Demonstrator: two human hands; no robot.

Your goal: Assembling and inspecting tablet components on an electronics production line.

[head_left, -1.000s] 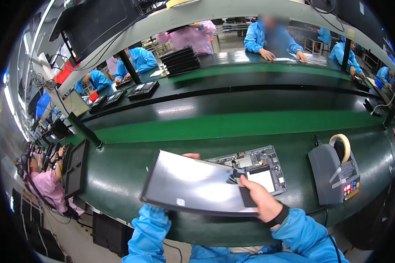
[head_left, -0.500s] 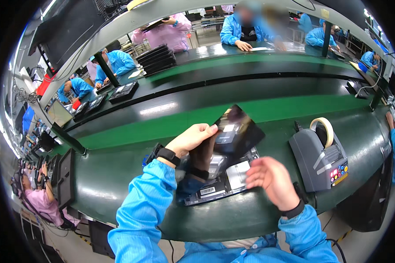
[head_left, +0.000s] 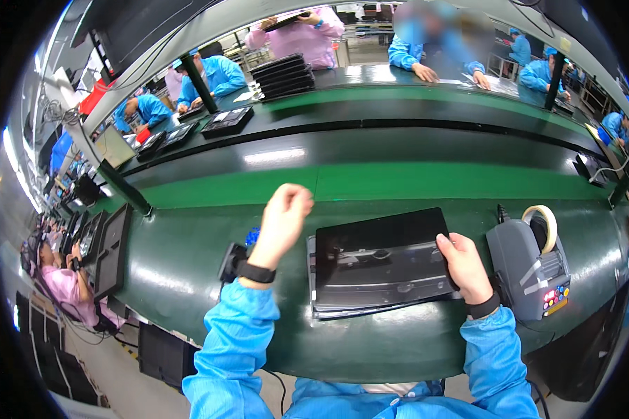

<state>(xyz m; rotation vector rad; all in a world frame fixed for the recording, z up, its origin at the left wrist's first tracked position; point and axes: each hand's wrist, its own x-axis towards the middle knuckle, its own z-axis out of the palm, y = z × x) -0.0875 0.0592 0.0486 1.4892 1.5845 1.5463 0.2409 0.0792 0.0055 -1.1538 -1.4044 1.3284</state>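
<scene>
A black glossy screen panel [head_left: 381, 258] lies over a tablet body, covering nearly all of it. Only the body's silver rim [head_left: 312, 279] shows, along the left and lower edges. The panel sits slightly askew on it. At the panel's right edge is my right hand [head_left: 466, 269], thumb on top of the glass and fingers gripping the side. My left hand [head_left: 285, 218] is raised left of the panel, apart from it, with the fingers curled in. Whether anything is in those fingers is hidden. Each wrist wears a black band.
A grey tape dispenser [head_left: 528, 262] with a cream tape roll stands right of the panel. A small black device [head_left: 232, 262] and a blue item [head_left: 253, 235] are by my left wrist. Black trays [head_left: 112, 251] stand far left. Co-workers sit across the green bench [head_left: 189, 279].
The panel, tilted up in my left hand before, now lies flat over the tablet body. My left hand has let go and moved left; my right hand has closed on the panel's right edge.
</scene>
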